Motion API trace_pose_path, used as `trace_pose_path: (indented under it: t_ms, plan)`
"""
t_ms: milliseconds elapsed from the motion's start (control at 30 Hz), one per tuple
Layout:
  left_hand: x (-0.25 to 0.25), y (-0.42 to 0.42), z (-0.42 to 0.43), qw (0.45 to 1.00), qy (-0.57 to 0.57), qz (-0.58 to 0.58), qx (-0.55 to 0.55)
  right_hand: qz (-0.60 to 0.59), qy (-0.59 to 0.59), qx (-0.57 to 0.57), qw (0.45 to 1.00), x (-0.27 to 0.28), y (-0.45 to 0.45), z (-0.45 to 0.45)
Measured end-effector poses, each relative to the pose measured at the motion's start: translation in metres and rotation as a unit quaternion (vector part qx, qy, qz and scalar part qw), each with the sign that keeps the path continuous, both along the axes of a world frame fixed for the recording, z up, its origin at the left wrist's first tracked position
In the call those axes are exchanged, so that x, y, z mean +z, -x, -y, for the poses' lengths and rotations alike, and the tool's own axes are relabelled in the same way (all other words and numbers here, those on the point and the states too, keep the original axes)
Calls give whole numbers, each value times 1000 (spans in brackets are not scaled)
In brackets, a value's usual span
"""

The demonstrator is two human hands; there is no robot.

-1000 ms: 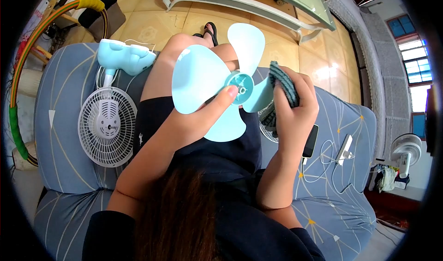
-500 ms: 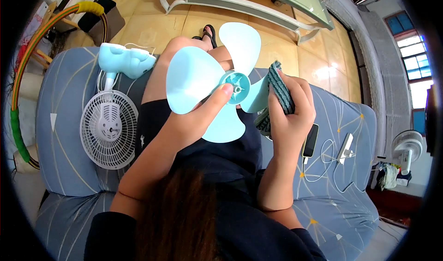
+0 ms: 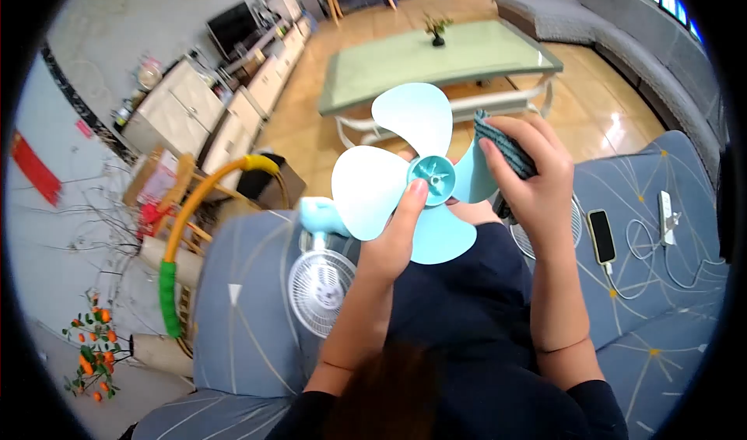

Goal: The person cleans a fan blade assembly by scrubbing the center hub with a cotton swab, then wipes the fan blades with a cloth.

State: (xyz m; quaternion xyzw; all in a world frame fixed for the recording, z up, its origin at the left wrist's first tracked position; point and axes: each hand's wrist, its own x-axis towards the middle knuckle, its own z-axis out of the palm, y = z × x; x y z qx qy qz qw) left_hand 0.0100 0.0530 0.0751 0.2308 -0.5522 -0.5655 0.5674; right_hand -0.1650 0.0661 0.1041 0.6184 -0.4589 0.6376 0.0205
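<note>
A light blue fan blade with several petals is held up in front of my lap. My left hand grips it, the thumb pressed beside the hub and the other fingers hidden behind. My right hand is closed on a dark green striped cloth, which wraps the outer end of the right-hand petal. To the left on the sofa lies the fan body, light blue, with a white round grille attached. Another white grille lies partly hidden behind my right forearm.
A phone on a charging cable and a white power strip lie on the blue sofa to the right. Beyond stands a glass-topped table with a small plant. A taped hoop leans at the left.
The view has tilted up and turned, showing more of the room. Both hands keep hold of the blade and the cloth; the cloth stays around the right petal's end.
</note>
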Motion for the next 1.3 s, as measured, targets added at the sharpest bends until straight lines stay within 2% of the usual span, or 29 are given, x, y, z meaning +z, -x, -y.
trace_pose_path:
  t_ms: [33,167,300,433,533,600,667,767,867,933,1000,1067,1200,1233,1300]
  plan:
    - [18,-2,-2,997,53,-32,-39,3,35,5,999,13,-2,0]
    - [80,-4,-18,991,126,-43,-18,34,135,23,990,60,-11,-6]
    - [107,-5,-22,977,209,-40,10,90,194,22,977,80,-27,-6]
    - [87,-8,-31,977,201,-60,39,110,177,20,978,70,-41,-21]
    - [62,-14,-34,980,171,-98,29,25,180,-18,983,54,-38,-31]
    - [56,-15,-35,979,149,-126,56,-1,191,-13,982,46,-38,-30]
    - [37,-22,-23,976,123,-124,129,19,164,40,986,38,-41,-25]
    - [19,-28,-17,969,111,-98,199,-9,188,29,982,30,-45,-16]
    - [19,-25,-21,956,195,-47,216,4,186,21,982,26,-44,-11]
    - [28,-26,-34,972,191,-40,134,56,181,28,981,26,-45,-10]
    - [28,-24,-35,972,208,-39,99,76,165,42,982,27,-43,-12]
    - [24,-24,-29,961,250,-40,113,53,168,38,984,25,-45,-12]
    - [16,-24,-16,962,190,-79,181,4,155,58,986,20,-49,-10]
    - [10,-31,-6,957,197,-37,210,-2,156,63,986,18,-50,-6]
    - [3,-35,-5,969,133,-49,203,-4,135,57,989,15,-48,-4]
